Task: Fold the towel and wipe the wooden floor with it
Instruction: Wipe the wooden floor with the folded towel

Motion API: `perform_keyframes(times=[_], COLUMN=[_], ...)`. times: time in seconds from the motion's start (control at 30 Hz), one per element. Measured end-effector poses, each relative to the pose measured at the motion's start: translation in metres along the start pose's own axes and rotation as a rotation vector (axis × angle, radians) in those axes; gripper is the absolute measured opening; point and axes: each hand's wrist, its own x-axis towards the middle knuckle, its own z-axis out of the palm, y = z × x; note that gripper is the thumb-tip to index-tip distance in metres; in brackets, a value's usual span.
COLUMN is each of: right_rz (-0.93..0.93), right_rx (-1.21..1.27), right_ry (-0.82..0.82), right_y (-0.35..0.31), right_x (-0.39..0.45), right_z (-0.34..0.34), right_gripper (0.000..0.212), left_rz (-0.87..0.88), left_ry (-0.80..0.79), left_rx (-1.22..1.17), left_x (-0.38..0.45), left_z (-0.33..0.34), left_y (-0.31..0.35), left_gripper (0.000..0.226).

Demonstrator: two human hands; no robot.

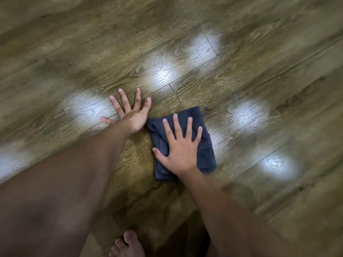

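From my seat I see the right hand spread flat on top of the towel, all five fingers straight and splayed, palm pressing down on the cloth; nothing is curled round it or pinched. The towel is dark blue, folded into a rough rectangle, lying on the wooden floor near the middle of the view. Its upper corner pokes out past the fingertips, its right side shows beyond the little finger, and its lower left corner shows below the wrist.

The left hand is also fully open, fingers fanned wide and straight, palm planted directly on the bare planks just to the left of the towel. The heel of that hand sits right beside the towel's upper left edge; I cannot tell whether they touch. It holds nothing.

Both forearms reach forward from the bottom of the view, the left one coming in from the lower left and looking darker in shadow, the right one from the lower right. A bare foot shows at the bottom edge between the arms.

The planks run diagonally, with several bright patches of reflected light on them. Open floor lies on every side of the towel, widest above and to the right. The outer parts of the view are blurred.
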Motion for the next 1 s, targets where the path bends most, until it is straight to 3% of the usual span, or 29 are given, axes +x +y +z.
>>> perform_keyframes(times=[0.1,0.2,0.37,0.57,0.77,0.83,1.0], right_rz=[-0.166,-0.232,-0.015,0.324,0.554,0.482,0.046], right_rx=[-0.015,-0.051,-0.093,0.046,0.167,0.12,0.008], right_ry=[-0.006,-0.014,-0.026,-0.003,0.074,0.064,0.042], right_y=[0.017,0.051,0.099,0.138,0.099,0.071,-0.011], right_x=[-0.044,-0.059,-0.034,0.067,0.169,0.174,0.118], right_z=[0.01,0.009,-0.012,-0.043,-0.054,-0.05,-0.028], right_gripper=[0.089,0.084,0.077,0.071,0.072,0.072,0.071], left_rz=[0.007,-0.109,-0.138,-0.119,-0.124,-0.127,-0.146], left_ry=[0.062,0.148,0.062,0.036,0.05,0.049,0.095], left_rx=[0.079,0.081,0.072,0.056,0.062,0.062,-0.051], left_x=[-0.002,-0.011,-0.01,-0.007,-0.007,-0.008,-0.009], left_z=[0.007,0.009,0.006,0.005,0.006,0.007,0.007], left_y=[-0.01,-0.025,-0.044,-0.046,-0.045,-0.042,-0.038], left_gripper=[0.068,0.072,0.081,0.08,0.08,0.079,0.056])
